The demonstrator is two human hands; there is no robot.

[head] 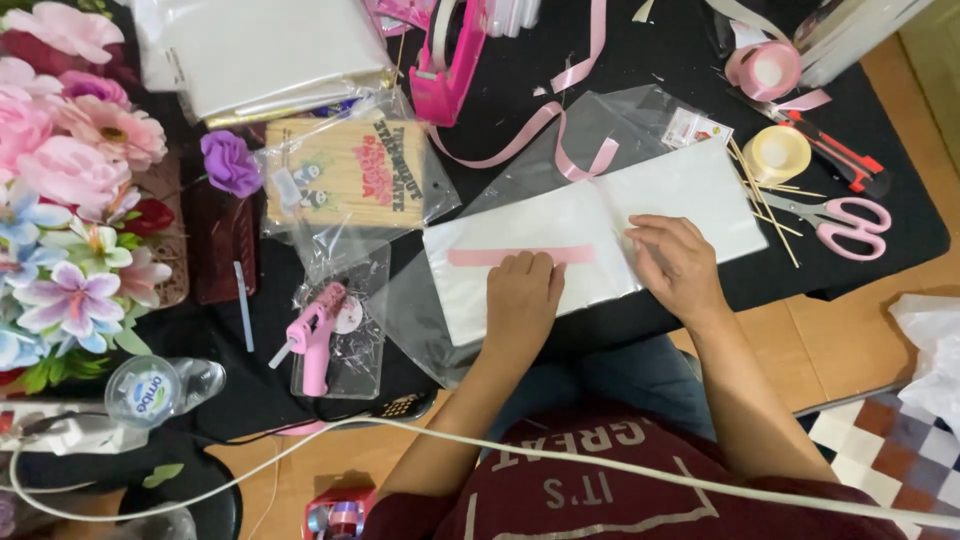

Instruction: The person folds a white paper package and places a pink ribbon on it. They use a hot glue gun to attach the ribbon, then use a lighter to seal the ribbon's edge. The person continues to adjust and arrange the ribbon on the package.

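So the left hand (522,300) lay flat on the pink ribbon strip (520,256), gripping nothing; the right hand (676,262), at 3 o'clock, pinned the white sheet (690,190). Smoothing outward probably kept it straight.

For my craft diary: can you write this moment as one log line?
left hand: pressing pink ribbon strip | right hand: flat on white sheet | nearby: pink scissors
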